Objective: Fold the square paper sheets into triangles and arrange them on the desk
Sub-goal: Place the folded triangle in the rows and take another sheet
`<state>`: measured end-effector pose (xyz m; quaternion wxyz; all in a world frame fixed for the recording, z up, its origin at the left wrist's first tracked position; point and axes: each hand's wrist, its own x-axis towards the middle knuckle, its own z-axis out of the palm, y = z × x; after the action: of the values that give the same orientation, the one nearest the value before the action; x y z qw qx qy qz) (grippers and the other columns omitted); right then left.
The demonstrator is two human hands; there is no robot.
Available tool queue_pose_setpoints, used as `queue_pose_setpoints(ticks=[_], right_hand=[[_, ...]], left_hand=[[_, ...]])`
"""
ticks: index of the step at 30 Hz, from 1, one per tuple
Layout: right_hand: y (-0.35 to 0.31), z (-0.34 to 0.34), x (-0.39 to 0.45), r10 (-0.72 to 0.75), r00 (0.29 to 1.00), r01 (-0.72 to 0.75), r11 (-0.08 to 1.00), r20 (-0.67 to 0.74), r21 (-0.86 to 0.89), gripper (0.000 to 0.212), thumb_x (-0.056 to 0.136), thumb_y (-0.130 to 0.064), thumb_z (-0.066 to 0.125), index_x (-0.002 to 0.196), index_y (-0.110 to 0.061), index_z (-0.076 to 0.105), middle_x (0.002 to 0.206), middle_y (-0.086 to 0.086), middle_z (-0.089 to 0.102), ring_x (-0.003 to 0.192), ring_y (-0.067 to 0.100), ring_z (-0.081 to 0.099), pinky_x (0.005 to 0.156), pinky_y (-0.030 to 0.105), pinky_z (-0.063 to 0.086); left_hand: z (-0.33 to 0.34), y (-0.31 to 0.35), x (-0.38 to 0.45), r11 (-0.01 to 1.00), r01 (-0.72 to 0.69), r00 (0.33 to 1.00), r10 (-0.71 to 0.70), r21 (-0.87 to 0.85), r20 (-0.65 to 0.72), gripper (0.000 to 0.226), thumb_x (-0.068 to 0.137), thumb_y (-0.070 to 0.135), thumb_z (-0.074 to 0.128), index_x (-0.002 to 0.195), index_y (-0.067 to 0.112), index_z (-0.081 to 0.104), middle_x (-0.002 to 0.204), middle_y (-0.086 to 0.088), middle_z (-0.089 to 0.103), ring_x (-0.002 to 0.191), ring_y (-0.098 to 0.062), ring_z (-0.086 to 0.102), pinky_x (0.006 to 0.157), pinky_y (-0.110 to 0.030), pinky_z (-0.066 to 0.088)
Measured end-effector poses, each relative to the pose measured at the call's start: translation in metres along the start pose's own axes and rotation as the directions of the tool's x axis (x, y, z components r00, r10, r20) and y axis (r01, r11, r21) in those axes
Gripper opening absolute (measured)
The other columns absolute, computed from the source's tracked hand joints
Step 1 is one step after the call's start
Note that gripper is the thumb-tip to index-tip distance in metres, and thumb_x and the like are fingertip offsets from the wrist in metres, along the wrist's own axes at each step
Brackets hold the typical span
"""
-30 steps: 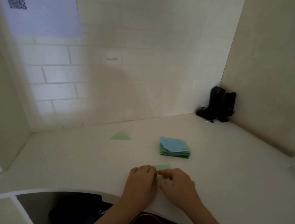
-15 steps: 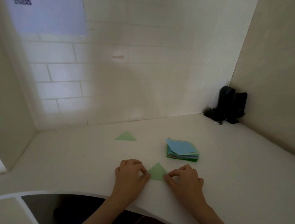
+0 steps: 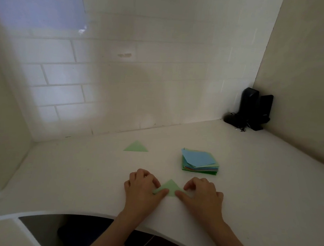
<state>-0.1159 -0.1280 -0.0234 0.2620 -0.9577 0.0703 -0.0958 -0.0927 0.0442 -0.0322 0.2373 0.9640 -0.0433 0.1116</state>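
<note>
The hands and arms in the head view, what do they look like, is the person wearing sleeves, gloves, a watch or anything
Both the left hand and the right hand are bare: no gloves and no visible rings. The forearms that reach in from the bottom edge are bare too, with no sleeve, watch or bracelet showing as far as the frame reaches. No markings are visible on them.

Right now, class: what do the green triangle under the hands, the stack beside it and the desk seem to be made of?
Green triangle: thin matte paper, lying flat with crisp edges. Stack: many coloured paper sheets, their thin edges showing. Desk: smooth off-white top, perhaps laminate or stone; unclear.
</note>
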Motion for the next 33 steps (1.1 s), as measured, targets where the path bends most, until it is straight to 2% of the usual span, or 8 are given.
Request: queue_pose_setpoints(ticks=[10, 13, 15, 18, 22, 26, 30, 33], right_hand=[[0.008, -0.011, 0.002, 0.009, 0.997, -0.02, 0.988, 0.073, 0.153, 0.016, 0.077, -0.044, 0.069, 0.082, -0.042, 0.055, 0.097, -0.02, 0.057, 0.093, 0.003, 0.049, 0.085, 0.029, 0.03], [0.007, -0.009, 0.0, 0.014, 0.998, -0.022, 0.988, 0.053, 0.151, 0.014, 0.077, -0.045, 0.068, 0.083, -0.043, 0.056, 0.097, -0.019, 0.056, 0.096, 0.004, 0.05, 0.085, 0.03, 0.03], [0.006, -0.008, -0.001, 0.008, 0.999, -0.014, 0.989, 0.04, 0.145, 0.013, 0.077, -0.045, 0.068, 0.083, -0.042, 0.056, 0.097, -0.018, 0.056, 0.098, 0.006, 0.051, 0.085, 0.03, 0.03], [0.005, -0.006, -0.003, 0.009, 1.0, -0.012, 0.992, 0.019, 0.127, 0.011, 0.077, -0.046, 0.066, 0.082, -0.042, 0.057, 0.098, -0.017, 0.056, 0.1, 0.007, 0.052, 0.085, 0.03, 0.029], [0.005, -0.005, -0.005, -0.005, 1.0, 0.006, 0.994, -0.009, 0.107, 0.008, 0.078, -0.046, 0.064, 0.079, -0.042, 0.057, 0.099, -0.015, 0.057, 0.101, 0.008, 0.051, 0.085, 0.031, 0.03], [0.006, -0.004, -0.006, -0.026, 0.999, 0.03, 0.996, -0.039, 0.089, 0.007, 0.079, -0.046, 0.063, 0.08, -0.041, 0.058, 0.097, -0.015, 0.055, 0.099, 0.008, 0.051, 0.082, 0.03, 0.03], [0.007, -0.004, -0.005, -0.073, 0.995, 0.079, 0.992, -0.066, 0.101, 0.011, 0.079, -0.044, 0.065, 0.08, -0.04, 0.055, 0.093, -0.015, 0.056, 0.089, 0.005, 0.053, 0.08, 0.03, 0.035], [0.009, -0.007, 0.003, -0.108, 0.963, 0.164, 0.963, -0.246, 0.216, 0.019, 0.074, -0.041, 0.073, 0.081, -0.036, 0.056, 0.086, -0.015, 0.057, 0.067, 0.003, 0.054, 0.069, 0.029, 0.046]], left_hand=[[-0.015, -0.016, -0.001, 0.992, -0.041, 0.999, 0.042, -0.119, 0.005, 0.008, 0.083, 0.029, 0.068, 0.09, 0.028, 0.065, 0.104, 0.01, 0.046, 0.105, -0.014, 0.039, 0.088, -0.027, 0.037], [-0.007, -0.006, -0.011, 0.993, -0.116, 0.993, 0.116, 0.006, -0.037, 0.017, 0.089, 0.015, 0.059, 0.104, 0.02, 0.062, 0.107, 0.002, 0.047, 0.096, -0.011, 0.032, 0.08, -0.022, 0.036], [0.001, 0.005, -0.017, 0.988, -0.14, 0.987, 0.145, 0.063, -0.073, 0.022, 0.076, 0.004, 0.069, 0.095, 0.014, 0.063, 0.096, -0.003, 0.051, 0.086, -0.014, 0.04, 0.065, -0.024, 0.039], [0.006, 0.024, -0.021, 0.964, -0.18, 0.979, 0.195, 0.197, -0.061, 0.034, 0.059, 0.022, 0.087, 0.08, 0.012, 0.062, 0.079, -0.007, 0.055, 0.067, -0.021, 0.051, 0.051, -0.028, 0.043], [0.007, 0.037, -0.015, 0.975, -0.001, 1.0, -0.004, 0.223, 0.019, 0.045, 0.092, 0.046, 0.05, 0.123, 0.013, 0.044, 0.123, -0.01, 0.04, 0.105, -0.026, 0.043, 0.084, -0.03, 0.038], [0.004, 0.032, -0.005, 1.0, 0.015, 0.995, -0.016, 0.008, 0.103, 0.042, 0.088, 0.041, 0.059, 0.122, 0.018, 0.047, 0.12, -0.006, 0.044, 0.108, -0.022, 0.046, 0.086, -0.026, 0.037], [-0.003, 0.019, -0.001, 0.984, 0.014, 0.995, 0.003, -0.175, 0.098, 0.017, 0.088, 0.023, 0.061, 0.105, 0.023, 0.059, 0.098, 0.003, 0.059, 0.087, -0.011, 0.054, 0.076, -0.024, 0.042], [-0.011, 0.007, 0.008, 0.956, 0.051, 0.996, -0.029, -0.288, 0.08, 0.009, 0.087, 0.02, 0.062, 0.092, 0.027, 0.061, 0.084, 0.007, 0.061, 0.071, -0.004, 0.054, 0.061, -0.01, 0.04]])
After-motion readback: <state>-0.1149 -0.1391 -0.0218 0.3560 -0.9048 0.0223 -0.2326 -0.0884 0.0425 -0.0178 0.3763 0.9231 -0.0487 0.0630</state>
